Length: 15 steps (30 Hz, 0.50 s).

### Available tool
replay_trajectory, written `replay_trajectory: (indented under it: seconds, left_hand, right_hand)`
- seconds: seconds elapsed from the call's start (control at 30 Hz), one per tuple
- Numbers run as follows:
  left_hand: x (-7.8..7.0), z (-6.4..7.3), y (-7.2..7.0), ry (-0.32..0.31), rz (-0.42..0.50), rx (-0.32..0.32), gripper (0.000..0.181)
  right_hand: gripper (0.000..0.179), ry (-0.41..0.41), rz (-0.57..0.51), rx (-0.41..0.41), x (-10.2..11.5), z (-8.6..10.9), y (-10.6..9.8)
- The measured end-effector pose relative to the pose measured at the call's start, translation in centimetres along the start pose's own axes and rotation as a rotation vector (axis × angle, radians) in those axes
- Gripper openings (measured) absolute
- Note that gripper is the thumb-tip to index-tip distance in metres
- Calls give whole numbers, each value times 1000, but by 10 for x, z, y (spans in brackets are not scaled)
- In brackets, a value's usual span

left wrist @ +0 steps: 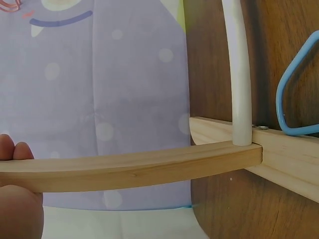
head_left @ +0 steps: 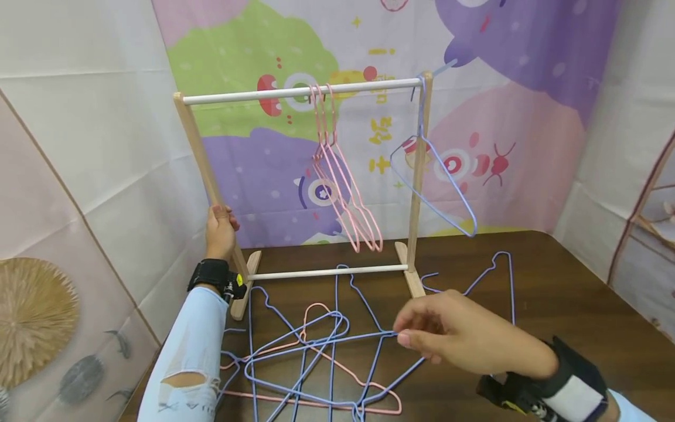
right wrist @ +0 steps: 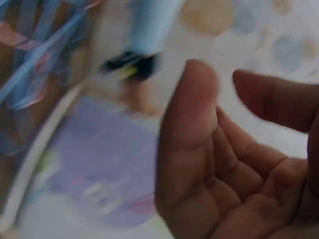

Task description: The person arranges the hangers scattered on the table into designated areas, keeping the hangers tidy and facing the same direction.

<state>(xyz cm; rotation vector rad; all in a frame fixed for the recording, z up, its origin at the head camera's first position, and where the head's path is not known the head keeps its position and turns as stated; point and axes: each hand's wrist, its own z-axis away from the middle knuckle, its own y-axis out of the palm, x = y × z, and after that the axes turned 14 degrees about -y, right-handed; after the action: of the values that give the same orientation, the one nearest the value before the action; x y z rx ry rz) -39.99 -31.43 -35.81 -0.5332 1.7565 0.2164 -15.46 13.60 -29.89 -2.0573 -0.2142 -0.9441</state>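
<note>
Brown wooden tabletop (head_left: 569,293) supports the pale wooden rack (head_left: 415,228); my left hand (head_left: 220,234) grips its left post (head_left: 195,146), seemingly for steadiness; my relaxed right hand (head_left: 464,334) holds nothing.

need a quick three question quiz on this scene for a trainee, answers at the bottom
1. What does the left hand grip?
A) the top bar
B) a wooden post
C) the bottom bar

2. True or false: the right hand is gripping a pink hanger.

3. Fill in the colour: the hanger hanging up beside the right-hand post is ____.

Key:
1. B
2. False; that hand holds nothing, its thumb and forefinger apart in the right wrist view.
3. Blue
</note>
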Motion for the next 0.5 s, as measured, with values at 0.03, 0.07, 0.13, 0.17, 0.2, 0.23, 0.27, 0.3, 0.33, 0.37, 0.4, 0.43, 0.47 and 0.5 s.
replay_trajectory:
  seconds: [0.03,0.07,0.13,0.17,0.2,0.23,0.27,0.3,0.33,0.37,0.4,0.43,0.47,0.5]
  left_hand:
    - [0,1,0,1,0,0,55]
    - [-1,1,0,3,-2,-1,55]
    - [-1,2,0,-2,-4,-3,56]
    - [-2,2,-1,-5,-4,-2,55]
    - [-2,2,-1,-7,-8,-2,56]
    - [-4,3,-1,-9,-8,0,57]
    - [-4,3,-1,-10,-5,0,57]
    - [-5,4,-1,-11,2,3,57]
    - [-5,4,-1,-11,4,1,57]
    - [-6,4,0,-11,9,4,58]
    - [-6,4,0,-11,14,3,59]
    - [-6,4,1,-11,19,3,60]
    - [-6,4,1,-12,25,2,61]
    - [-6,4,1,-11,26,2,62]
  right_hand:
    - [14,43,39,-4,-16,7,-2]
    - [15,85,90,-16,-32,13,-6]
    - [17,184,239,-43,-64,24,-13]
    - [19,231,322,-53,-79,30,-17]
    - [21,280,400,-61,-93,34,-20]
    - [25,326,469,-63,-106,39,-23]
    - [28,372,529,-65,-118,43,-25]
    - [31,418,580,-57,-127,46,-26]
    - [33,463,602,-44,-136,50,-26]
    - [35,503,615,-32,-143,53,-26]
    - [36,545,620,-18,-148,56,-24]
    - [36,582,623,-4,-153,58,-23]
    - [34,611,623,8,-156,61,-21]
    - [33,632,623,20,-159,63,-19]
